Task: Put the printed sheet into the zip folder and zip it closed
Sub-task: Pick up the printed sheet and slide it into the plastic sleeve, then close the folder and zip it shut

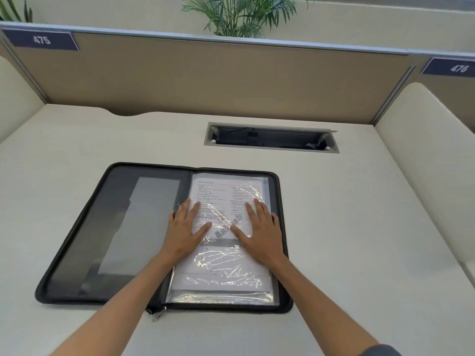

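Black zip folder (84, 242) lies open at centre frame on the desk (359, 227), sheet (223, 242) in a clear sleeve on its right half. Left hand (183, 227) and right hand (262, 232) press flat on the sheet, fingers straight and spread. Zipper pull (158, 315) at bottom edge.

Bright, even light; white glare streaks the plastic sleeve (223, 255); soft shadows; wide-angle bending at the edges.
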